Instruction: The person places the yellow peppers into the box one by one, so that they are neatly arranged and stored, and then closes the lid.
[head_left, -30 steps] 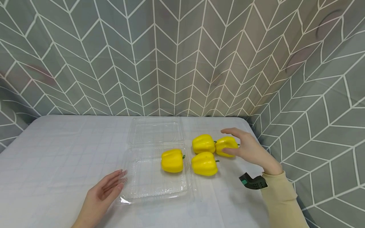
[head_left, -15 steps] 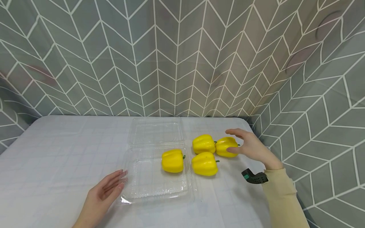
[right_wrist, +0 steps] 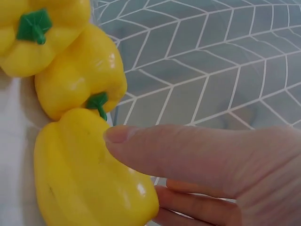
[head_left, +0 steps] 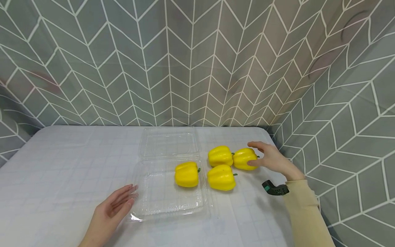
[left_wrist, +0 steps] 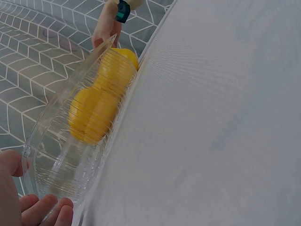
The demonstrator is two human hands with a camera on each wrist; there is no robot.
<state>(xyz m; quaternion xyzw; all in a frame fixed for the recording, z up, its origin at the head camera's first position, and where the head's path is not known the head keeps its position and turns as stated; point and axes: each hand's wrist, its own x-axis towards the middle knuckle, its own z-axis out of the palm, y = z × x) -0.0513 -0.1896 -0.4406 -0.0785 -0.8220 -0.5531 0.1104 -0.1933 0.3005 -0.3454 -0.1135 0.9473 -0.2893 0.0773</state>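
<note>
A clear plastic clamshell container (head_left: 151, 178) lies unfolded, its lid (head_left: 168, 142) flat on the far side. One yellow bell pepper (head_left: 187, 174) rests in its right half. My left hand (head_left: 109, 212) is at the container's left edge, fingers relaxed, with fingertips right at the rim; the left wrist view shows the thumb (left_wrist: 10, 162) beside the rim too. Spread around the right end of another bell pepper (head_left: 243, 158) is my right hand (head_left: 274, 159). In the right wrist view its thumb (right_wrist: 164, 148) overlaps that pepper (right_wrist: 89, 174), while its other fingers are partly hidden behind the thumb.
Two more yellow bell peppers, a back one (head_left: 220, 155) and a front one (head_left: 221, 177), lie between the container and the right hand. A white cloth covers the table (head_left: 61, 164). Grey patterned curtains (head_left: 179, 61) hang along the back and right side.
My right hand has shifted slightly right, its thumb drawing back toward the right end of the pepper. The left hand, container and peppers stay in place.
</note>
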